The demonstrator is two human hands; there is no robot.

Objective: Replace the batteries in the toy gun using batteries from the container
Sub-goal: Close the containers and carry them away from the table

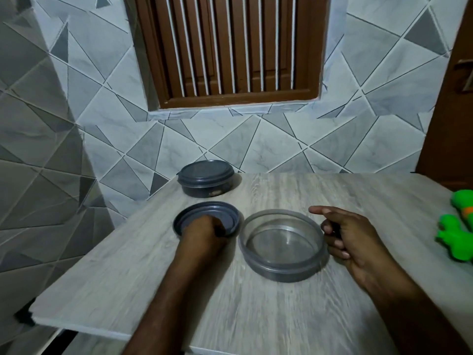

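A round grey container (282, 265) stands open in the middle of the table, and I see nothing inside it. Its dark lid (217, 210) lies upside down just to the left. My left hand (203, 233) sits on the lid's near edge with fingers curled down over it; the fingertips are hidden. My right hand (350, 237) hovers at the container's right side, thumb stretched out, fingers loosely curled, holding nothing. The green and orange toy gun (458, 226) lies at the table's right edge, partly cut off. No batteries show.
A second dark container (206, 178) with its lid on stands at the table's (256, 316) back left corner. Tiled walls rise close behind and to the left. The table's left edge runs diagonally near my left forearm.
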